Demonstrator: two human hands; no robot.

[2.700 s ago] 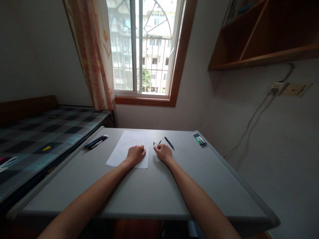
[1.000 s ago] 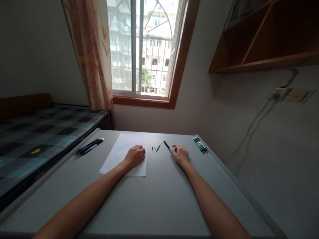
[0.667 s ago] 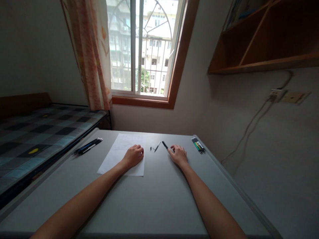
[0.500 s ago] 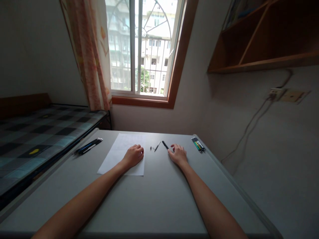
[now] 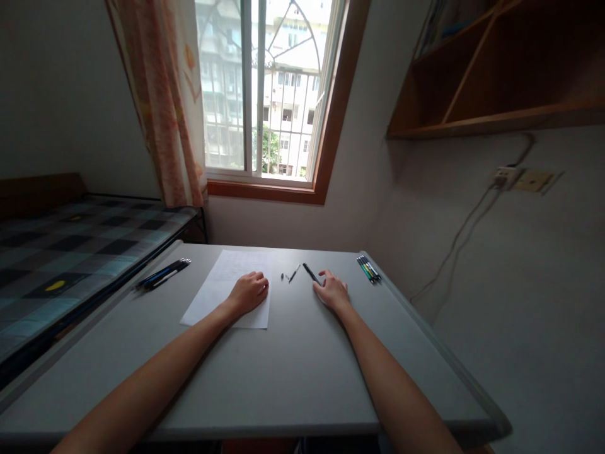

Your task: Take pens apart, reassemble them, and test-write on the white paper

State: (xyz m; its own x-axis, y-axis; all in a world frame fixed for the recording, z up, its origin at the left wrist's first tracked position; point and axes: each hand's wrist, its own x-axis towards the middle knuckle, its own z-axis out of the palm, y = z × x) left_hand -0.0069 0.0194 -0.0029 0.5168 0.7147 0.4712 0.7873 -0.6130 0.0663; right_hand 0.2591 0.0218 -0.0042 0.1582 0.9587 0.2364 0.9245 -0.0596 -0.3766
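My left hand (image 5: 248,294) rests on the right part of a white sheet of paper (image 5: 208,302), fingers curled in and closed. Whatever may be inside that grip is hidden. A black pen (image 5: 310,272) slants into the grasp of my right hand (image 5: 333,292), between the thumb and the curved fingers. Its far end points up and left, and the hand stays low over the desk. Between the hands lie a thin pen refill (image 5: 294,273) with a dark lower part, and a small dark piece (image 5: 282,276). A tiny light bit beside them is too small to name.
Several dark pens (image 5: 164,274) lie together at the desk's left. Several more with coloured parts (image 5: 368,269) lie side by side near its right edge. The grey desk (image 5: 265,384) stands below a window (image 5: 265,94), with a checked bed (image 5: 94,252) on the left.
The whole view has shifted slightly, with the desk's front edge now showing more. More of the black pen shows between my right thumb and fingers. My left hand keeps its place on the paper.
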